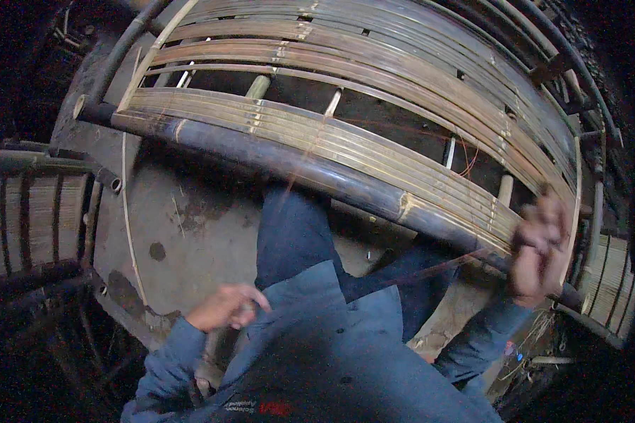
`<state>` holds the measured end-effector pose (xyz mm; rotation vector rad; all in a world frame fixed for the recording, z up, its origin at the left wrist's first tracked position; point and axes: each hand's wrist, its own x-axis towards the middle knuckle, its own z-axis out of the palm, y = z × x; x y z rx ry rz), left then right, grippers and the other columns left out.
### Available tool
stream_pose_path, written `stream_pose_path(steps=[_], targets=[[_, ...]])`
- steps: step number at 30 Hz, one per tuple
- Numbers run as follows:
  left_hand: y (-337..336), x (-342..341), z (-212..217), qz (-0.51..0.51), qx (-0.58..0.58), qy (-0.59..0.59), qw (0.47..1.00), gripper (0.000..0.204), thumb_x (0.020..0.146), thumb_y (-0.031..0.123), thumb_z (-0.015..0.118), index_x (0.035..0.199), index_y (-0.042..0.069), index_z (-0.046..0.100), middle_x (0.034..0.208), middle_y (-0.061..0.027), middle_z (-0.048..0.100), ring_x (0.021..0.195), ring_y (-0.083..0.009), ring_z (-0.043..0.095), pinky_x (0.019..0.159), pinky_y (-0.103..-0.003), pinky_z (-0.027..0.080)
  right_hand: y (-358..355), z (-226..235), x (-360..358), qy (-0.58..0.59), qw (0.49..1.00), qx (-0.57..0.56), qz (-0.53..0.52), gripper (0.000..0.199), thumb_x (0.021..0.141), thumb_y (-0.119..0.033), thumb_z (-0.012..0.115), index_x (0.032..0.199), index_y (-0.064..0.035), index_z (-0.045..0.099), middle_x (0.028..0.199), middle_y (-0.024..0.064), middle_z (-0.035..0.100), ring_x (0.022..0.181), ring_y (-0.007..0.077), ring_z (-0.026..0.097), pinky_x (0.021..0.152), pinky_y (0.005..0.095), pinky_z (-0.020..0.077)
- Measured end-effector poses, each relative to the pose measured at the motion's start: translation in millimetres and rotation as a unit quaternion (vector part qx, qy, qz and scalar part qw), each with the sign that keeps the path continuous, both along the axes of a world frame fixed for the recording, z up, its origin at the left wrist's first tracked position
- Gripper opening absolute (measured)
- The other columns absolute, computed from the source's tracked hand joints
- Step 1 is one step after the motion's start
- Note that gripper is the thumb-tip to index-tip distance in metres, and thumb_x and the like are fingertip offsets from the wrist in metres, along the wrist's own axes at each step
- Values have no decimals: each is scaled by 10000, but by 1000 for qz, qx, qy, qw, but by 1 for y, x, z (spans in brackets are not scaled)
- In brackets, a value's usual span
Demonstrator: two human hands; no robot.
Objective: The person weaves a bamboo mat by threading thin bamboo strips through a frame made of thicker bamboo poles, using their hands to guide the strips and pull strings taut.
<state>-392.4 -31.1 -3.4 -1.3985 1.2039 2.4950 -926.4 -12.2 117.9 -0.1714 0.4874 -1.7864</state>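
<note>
In front of my lap stands a long bamboo seat or bed frame. Its thick dark bamboo front pole (282, 163) carries a band of split bamboo slats (374, 149). My right hand (541, 243) is at the right end of these slats, and motion smears its fingers. A thin reddish-brown cord (437, 268) stretches slantwise over my knees from near the right hand toward my left side, fading over the jacket. Another stretch of it lies loosely across the slats. Beside my left thigh, my left hand (231, 307) has its fingers curled in; what they grip is too small to make out.
Gaps between the slats show short bamboo crosspieces (259, 87) underneath. A slatted bamboo piece (39, 218) stands at the left, and another (607, 275) at the far right. On the grey floor (190, 233) a thin strip (128, 211) lies lengthwise. Bamboo rails border the far side.
</note>
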Motion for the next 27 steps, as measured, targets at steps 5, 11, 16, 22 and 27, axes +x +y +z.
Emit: stream_pose_path(steps=[5, 11, 16, 22, 27], targets=[[155, 222, -50, 378, 177, -411, 811, 603, 1018, 539, 485, 1372, 54, 540, 1008, -139, 672, 748, -208, 649, 578, -350, 577, -32, -71, 98, 107, 965, 105, 214, 375, 1050, -259, 476, 1194, 71, 582, 697, 25, 512, 549, 121, 522, 681, 400, 625], [259, 213, -73, 479, 105, -422, 762, 546, 1002, 458, 531, 1346, 35, 564, 1041, -156, 679, 856, -249, 650, 705, -375, 550, -17, -94, 120, 61, 943, 120, 305, 309, 1062, -248, 493, 1140, 22, 620, 679, 37, 550, 545, 109, 526, 641, 329, 590], [306, 193, -84, 308, 86, -514, 796, 501, 988, 390, 568, 1325, 19, 584, 1068, -170, 686, 946, -284, 651, 810, -396, 527, -11, -111, 90, 239, 955, 78, 157, 272, 1033, -240, 573, 985, 11, 667, 806, 69, 616, 755, 126, 604, 775, 317, 563], [120, 208, -110, 101, -334, -597, 723, 450, 972, 309, 614, 1299, 0, 608, 1100, -187, 694, 1055, -326, 653, 937, -421, 500, -49, -65, 87, 250, 957, -137, -56, 308, 1039, -269, 546, 863, -25, 615, 901, 152, 641, 991, 310, 625, 1098, 507, 379], [-149, 4, -9, 168, -684, -263, 659, 282, 942, 144, 635, 1180, 1, 688, 1155, -151, 705, 1089, -252, 663, 970, -351, 486, -24, -43, 101, 379, 925, -28, -12, 404, 1033, -352, 555, 780, -38, 527, 756, 112, 569, 801, 276, 595, 1016, 497, 432]])
